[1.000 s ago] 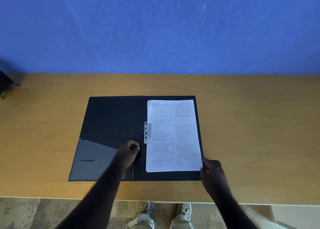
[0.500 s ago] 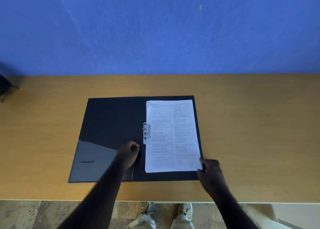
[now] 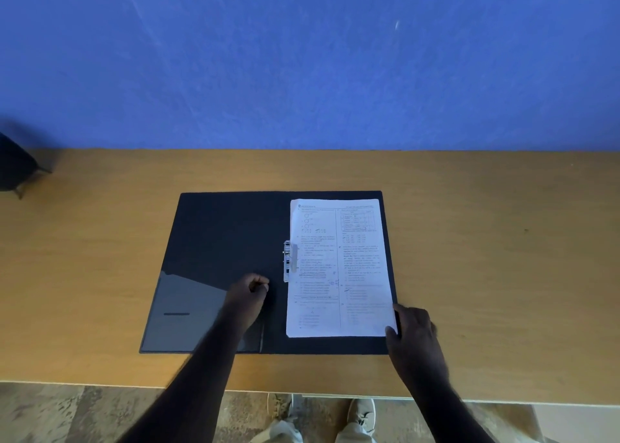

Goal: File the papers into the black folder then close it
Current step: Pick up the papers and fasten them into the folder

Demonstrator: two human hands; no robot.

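We see the flat black card folder (image 3: 228,241) lying open on the pale wooden tabletop (image 3: 503,258), its left flap carrying a glossy inner pocket (image 3: 188,311); the white printed papers (image 3: 339,268) lie on the right flap, their left edge beside the small metal clip mechanism (image 3: 288,261) at the spine. Our left hand (image 3: 250,295) rests on the left flap as a loose fist, grasping nothing that we can make out; our right hand (image 3: 414,325) sits at the near right corner of the sheets, fingers curled at the edge, though we cannot tell whether it pinches the paper, the folder flap, or merely presses.

We judge the filing nearly complete and the closing not yet begun; whether the sheets are truly caught by the clip is not visible. The risks follow from this: unfastened sheets may slide or fan as a flap swings over; a corner overhanging the right edge may crease; the fist on the left flap may block the fold.
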